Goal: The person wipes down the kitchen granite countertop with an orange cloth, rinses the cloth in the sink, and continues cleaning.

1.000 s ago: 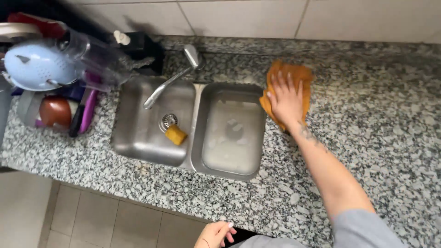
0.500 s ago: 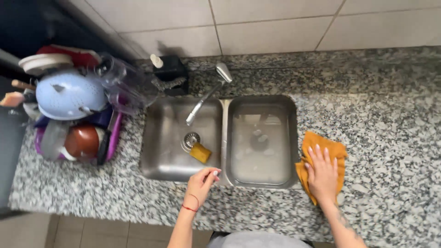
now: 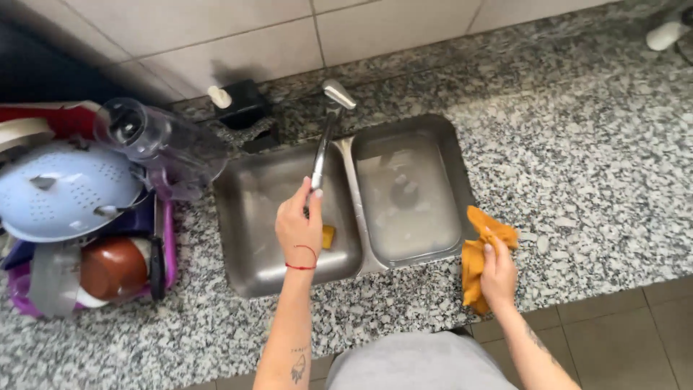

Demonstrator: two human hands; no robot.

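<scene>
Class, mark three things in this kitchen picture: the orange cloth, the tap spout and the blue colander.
orange cloth (image 3: 473,261), head view, on the folded part left of the right hand.
tap spout (image 3: 321,153), head view, middle of the metal spout.
blue colander (image 3: 61,195), head view, on its perforated dome.

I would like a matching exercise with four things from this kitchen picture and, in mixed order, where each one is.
Things:
1. left hand
2. orange cloth
3. yellow sponge
4. pale blue colander

Places:
A. upside down on the dish rack
B. in the left sink basin
C. at the faucet spout
D. under the right hand, at the counter edge

Pairs: 1-C, 2-D, 3-B, 4-A
</scene>
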